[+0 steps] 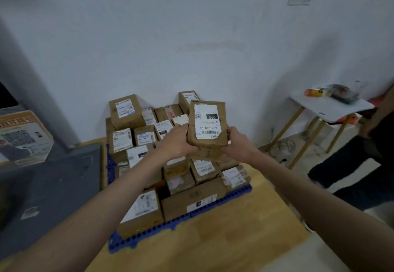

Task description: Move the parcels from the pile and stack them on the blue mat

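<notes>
Both hands, left hand point(178, 143) and right hand point(238, 143), grasp brown parcel point(207, 126) upright above blue mat point(238, 196); long axis vertical, label faces camera.

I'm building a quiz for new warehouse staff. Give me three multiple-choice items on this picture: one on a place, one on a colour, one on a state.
1. Where is the small white table?
A. against the wall, right of the stacked parcels
B. left of the grey door frame
C. on the blue mat

2. What colour is the mat under the stacked parcels?
A. red
B. blue
C. green

3. How is the parcel labelled 032 held?
A. lying on the floor
B. by one hand only
C. gripped by both hands, above the stack

Answers:
1 A: the white table stands right of the stacked parcels.
2 B: the mat edge shows blue.
3 C: the left hand and right hand grip the parcel on either side.
</notes>
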### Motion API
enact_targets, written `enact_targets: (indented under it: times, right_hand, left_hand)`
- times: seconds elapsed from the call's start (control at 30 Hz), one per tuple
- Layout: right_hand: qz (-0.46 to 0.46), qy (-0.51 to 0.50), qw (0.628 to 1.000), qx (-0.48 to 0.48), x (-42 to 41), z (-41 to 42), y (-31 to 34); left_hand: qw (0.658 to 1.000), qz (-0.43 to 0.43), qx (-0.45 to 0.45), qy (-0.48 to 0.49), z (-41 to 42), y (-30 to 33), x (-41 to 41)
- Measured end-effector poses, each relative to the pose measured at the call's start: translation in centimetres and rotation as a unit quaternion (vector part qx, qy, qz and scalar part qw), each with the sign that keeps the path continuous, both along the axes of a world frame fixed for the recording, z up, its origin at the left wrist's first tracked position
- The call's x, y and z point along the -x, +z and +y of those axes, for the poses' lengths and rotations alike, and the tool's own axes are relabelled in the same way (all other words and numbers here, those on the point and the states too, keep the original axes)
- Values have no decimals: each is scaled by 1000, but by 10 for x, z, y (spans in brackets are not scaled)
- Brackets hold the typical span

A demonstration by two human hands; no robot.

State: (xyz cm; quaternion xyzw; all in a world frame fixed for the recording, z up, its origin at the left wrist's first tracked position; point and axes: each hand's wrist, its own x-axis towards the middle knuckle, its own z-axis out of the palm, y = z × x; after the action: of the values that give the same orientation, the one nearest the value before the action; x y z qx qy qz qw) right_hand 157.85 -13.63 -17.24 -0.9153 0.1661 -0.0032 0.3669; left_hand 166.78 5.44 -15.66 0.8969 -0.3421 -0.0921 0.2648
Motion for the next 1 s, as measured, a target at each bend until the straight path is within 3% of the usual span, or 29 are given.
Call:
enact_targets:
  times: [0.33,0.7,1.0]
  right_hand:
    - [20,78,997,-22,-41,-103,-7]
    - [4,149,988,-52,-157,-94,5]
    - [10,161,985,-64,-283,-82,11]
  left_hand:
    - [995,15,28,90,-91,-18,-12]
    - [986,32,35,158,-78,5,-95]
    - [982,25,15,185,-70,6,-214]
